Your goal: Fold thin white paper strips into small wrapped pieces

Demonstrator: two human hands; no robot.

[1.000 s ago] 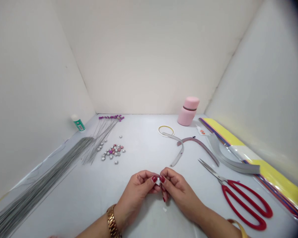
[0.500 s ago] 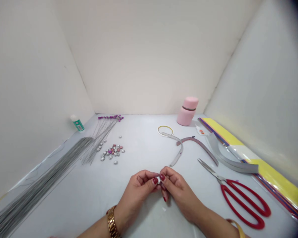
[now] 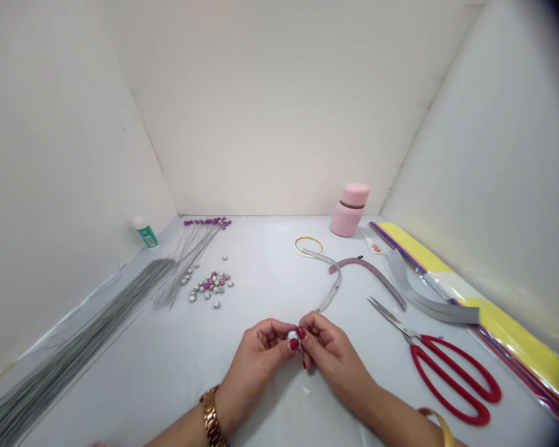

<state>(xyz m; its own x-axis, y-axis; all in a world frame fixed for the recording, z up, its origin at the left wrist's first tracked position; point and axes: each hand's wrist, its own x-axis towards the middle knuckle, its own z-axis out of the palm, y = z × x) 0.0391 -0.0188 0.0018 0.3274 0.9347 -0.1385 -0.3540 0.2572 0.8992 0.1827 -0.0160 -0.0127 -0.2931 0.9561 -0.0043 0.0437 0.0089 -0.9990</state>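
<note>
Near the front middle of the table, my left hand (image 3: 263,354) pinches a small silvery-white folded star (image 3: 292,335) between thumb and fingers. My right hand (image 3: 330,354) meets it from the right, thumb and index finger closed against the star's right side. A thin strip seems to hang below the right fingertips. A tiny white scrap (image 3: 306,390) lies on the table under my hands. To the left sits a pile of silver, pink and purple stars (image 3: 214,282). Beyond my right hand lie curved grey paper strips (image 3: 330,297).
Long grey wires (image 3: 88,329) and purple-tipped stems (image 3: 198,245) lie left, near a glue stick (image 3: 146,233). Around the right side are red-handled scissors (image 3: 451,369), a pink bottle (image 3: 349,211), a tape ring (image 3: 309,239), a small glue bottle (image 3: 372,245) and yellow paper packs (image 3: 507,323).
The star between my fingers has turned and shifted slightly left, and more of it shows. My right fingers have curled in a little. The view has moved slightly.
</note>
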